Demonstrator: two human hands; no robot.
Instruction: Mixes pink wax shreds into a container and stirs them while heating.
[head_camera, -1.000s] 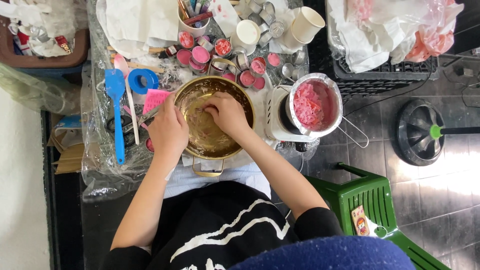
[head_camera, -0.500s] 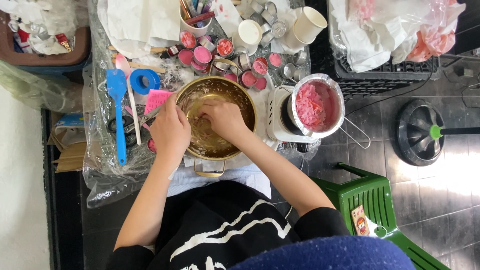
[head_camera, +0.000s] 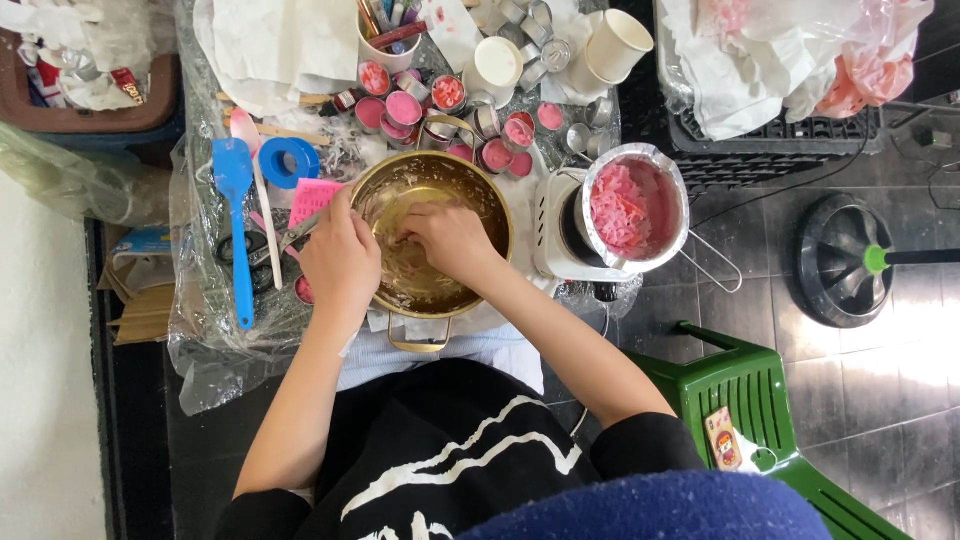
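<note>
Brass-coloured round metal bowl (head_camera: 432, 240): my left hand (head_camera: 342, 258) clamps its rim, right hand (head_camera: 450, 238) fingers together scraping residue inside; I'd judge steady bracing comes next.

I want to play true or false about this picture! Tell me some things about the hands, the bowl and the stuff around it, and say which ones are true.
1. Both hands are at the gold bowl. True: the left hand grips its rim and the right hand is inside.
2. The spatula is red. False: it is blue.
3. The pot beside the bowl holds pink stuff. True.
4. The tape roll lies inside the bowl. False: it lies on the table, beside the spatula.
5. The chair is green. True.
</note>
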